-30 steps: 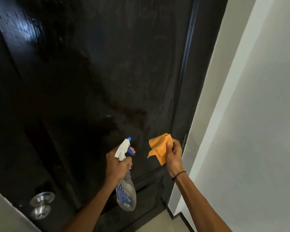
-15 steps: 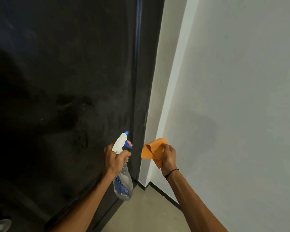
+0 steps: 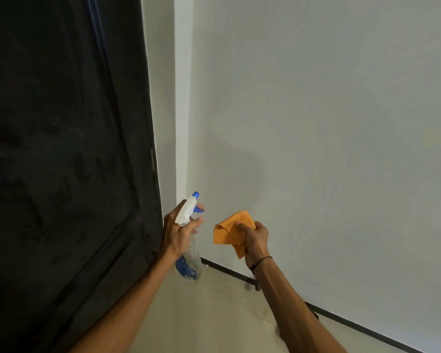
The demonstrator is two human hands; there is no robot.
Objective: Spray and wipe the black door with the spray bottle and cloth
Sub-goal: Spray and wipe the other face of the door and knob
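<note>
White wall [image 3: 316, 123] behind both hands; black door [image 3: 61, 149] left of the fingers.
L hand [image 3: 178, 233] curled round spray bottle [image 3: 189, 261] neck, one finger on blue trigger, nozzle off the door. R hand [image 3: 255, 240] pinches orange cloth [image 3: 229, 231], soft & light, bunch it anywhere. Bottle clear plastic, prob light, slick; hold at neck. Liquid level: can't tell.

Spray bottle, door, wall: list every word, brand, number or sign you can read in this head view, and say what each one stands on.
Nothing can be read.
Spray bottle: it carries a blue label with pale marks, too small and blurred to make out.
Orange cloth: no print shows.
Black door: no text or sign shows.
White wall: no text or sign shows.
</note>
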